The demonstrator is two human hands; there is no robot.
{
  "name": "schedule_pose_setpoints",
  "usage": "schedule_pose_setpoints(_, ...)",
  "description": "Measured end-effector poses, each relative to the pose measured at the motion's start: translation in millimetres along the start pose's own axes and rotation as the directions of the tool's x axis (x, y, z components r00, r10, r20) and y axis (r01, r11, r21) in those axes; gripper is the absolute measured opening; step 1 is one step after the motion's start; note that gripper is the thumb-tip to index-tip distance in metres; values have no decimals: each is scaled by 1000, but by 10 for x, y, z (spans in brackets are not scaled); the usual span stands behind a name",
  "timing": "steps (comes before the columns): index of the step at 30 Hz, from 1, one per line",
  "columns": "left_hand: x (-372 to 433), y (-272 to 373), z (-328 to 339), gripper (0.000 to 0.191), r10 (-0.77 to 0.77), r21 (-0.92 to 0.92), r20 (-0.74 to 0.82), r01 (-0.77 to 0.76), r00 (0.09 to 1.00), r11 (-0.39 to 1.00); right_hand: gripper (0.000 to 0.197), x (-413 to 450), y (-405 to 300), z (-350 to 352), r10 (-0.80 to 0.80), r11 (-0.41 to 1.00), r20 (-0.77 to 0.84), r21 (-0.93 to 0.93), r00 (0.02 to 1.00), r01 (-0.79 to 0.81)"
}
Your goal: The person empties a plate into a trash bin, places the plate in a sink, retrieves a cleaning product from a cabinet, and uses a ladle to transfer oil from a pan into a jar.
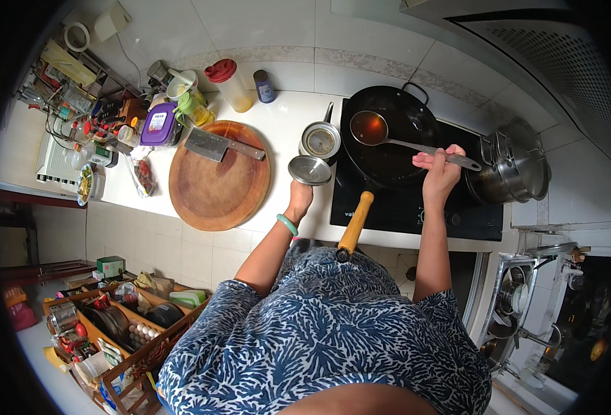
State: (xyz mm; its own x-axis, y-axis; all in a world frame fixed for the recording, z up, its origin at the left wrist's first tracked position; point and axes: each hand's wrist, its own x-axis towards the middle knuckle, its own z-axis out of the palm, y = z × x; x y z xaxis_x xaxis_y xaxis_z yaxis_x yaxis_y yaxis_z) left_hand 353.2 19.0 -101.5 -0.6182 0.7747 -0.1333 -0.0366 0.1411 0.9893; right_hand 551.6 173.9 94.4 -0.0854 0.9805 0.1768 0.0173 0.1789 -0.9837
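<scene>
My right hand (442, 168) grips the handle of a metal ladle (419, 147). Brown oily-looking liquid fills the ladle's bowl, which is held over a black wok (388, 166). The wok's wooden handle (356, 220) points towards my body. In my left hand (301, 199) is a small round metal lid (309, 171), tilted in front of a small metal pot (331, 129). A strainer (321, 142) with dark specks appears to sit in the pot's opening. The lid hides the pot's near side.
Left of the pot, a cleaver (209, 147) lies on a round wooden chopping board (217, 197). A red-lidded jug (233, 88) and a dark bottle (264, 87) stand behind. Steel pots (507, 166) are stacked at the right of the black cooktop (383, 220).
</scene>
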Motion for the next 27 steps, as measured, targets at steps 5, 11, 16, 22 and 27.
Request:
schedule_pose_setpoints(5, -26, 151, 16, 28, 34, 31, -52, -32, 998, 999, 6, -2, -53, -5, -21, 1000, 13, 18, 1000, 20)
schedule_pose_setpoints(11, -95, 323, 38, 25, -33, 84, -33, 35, 999, 996, 6, -38, -111, -50, -12, 1000, 14, 22, 1000, 12)
schedule_pose_setpoints(16, -39, 158, 28, 24, -148, 156, -37, 152, 988, 976, 6, -90, -132, -32, -5, 999, 35, 39, 999, 4)
schedule_pose_setpoints(22, -109, 254, 80, 20, -87, 129, -114, 102, 990, 986, 5, -160, -163, 89, 12, 997, 93, 75, 996, -19)
schedule_pose_setpoints(27, -116, 207, 71, 14, -141, 100, -70, 147, 988, 984, 5, -250, -151, 249, 8, 997, 159, 72, 987, -20)
